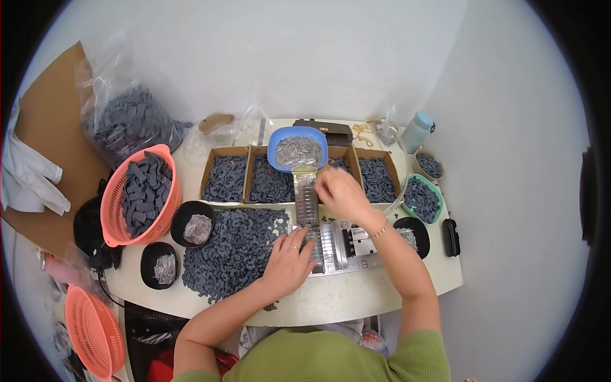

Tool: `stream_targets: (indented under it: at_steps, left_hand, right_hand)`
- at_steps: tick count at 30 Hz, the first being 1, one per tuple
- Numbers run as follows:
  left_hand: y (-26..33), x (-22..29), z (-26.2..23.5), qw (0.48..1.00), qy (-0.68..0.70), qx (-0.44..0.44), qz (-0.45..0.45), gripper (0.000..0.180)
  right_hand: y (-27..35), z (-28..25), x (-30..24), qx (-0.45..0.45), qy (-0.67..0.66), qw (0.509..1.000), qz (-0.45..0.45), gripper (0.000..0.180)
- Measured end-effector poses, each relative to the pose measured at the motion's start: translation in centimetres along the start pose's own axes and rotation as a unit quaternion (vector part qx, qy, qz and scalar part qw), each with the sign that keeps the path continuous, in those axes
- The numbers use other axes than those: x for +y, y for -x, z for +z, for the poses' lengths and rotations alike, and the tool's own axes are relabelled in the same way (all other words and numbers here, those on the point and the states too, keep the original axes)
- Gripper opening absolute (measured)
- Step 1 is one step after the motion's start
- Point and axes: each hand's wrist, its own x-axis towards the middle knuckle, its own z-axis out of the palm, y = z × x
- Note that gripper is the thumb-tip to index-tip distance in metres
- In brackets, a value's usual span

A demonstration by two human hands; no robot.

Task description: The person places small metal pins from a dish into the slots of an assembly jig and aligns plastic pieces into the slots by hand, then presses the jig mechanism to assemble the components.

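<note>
In the middle of the table lies a metal fixture (340,262) with a row of slots and a small block with black parts. My left hand (289,262) rests at its left side, fingers apart, fingertips touching the slotted part. A slotted metal strip (307,202) runs from the fixture up to a blue bowl (297,130) of thin silvery pins. Beside this strip, my right hand (342,193) hangs with its fingers drawn together; whatever they pinch is too small to make out. A spread of small dark grey pieces (229,254) lies left of my left hand.
Behind stand cardboard boxes (205,181) of grey pieces. To the left are a pink basket (108,223) of grey strips and two black bowls (147,280). At right stand a green bowl (439,210), a black bowl (423,239) and a light blue bottle (417,132).
</note>
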Motion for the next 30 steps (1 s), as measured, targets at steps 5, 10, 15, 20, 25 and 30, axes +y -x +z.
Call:
stream_targets:
  at_steps: [5,10,15,20,25,30]
  left_hand:
    - [-3.1,-0.7,0.2,0.995,0.055,-0.019,-0.075,0.021]
    - [-4.0,-2.0,0.7,0.996,0.052,-0.029,-0.060,0.014]
    - [-3.5,-2.6,-1.8,0.969,0.195,0.091,-0.124,0.014]
    - [-0.7,-3.1,-4.9,0.963,0.190,0.142,-0.129,0.019]
    - [1.5,-3.2,-5.8,0.950,0.226,0.127,-0.177,0.007]
    - [1.9,-3.5,-5.0,0.950,0.240,0.127,-0.157,0.006]
  right_hand:
    - [-4.4,1.5,2.2,0.149,0.017,0.989,0.012,0.013]
    - [-3.7,1.3,1.3,0.059,0.042,0.989,0.131,0.020]
    - [-0.8,2.8,2.0,-0.011,0.035,0.987,0.159,0.034]
    - [1.5,1.5,-1.7,0.128,-0.224,0.959,0.116,0.054]
    - [10.9,0.6,-5.3,0.114,0.099,0.950,-0.274,0.026]
    - [15.1,1.1,-8.8,-0.055,0.186,0.956,-0.221,0.031]
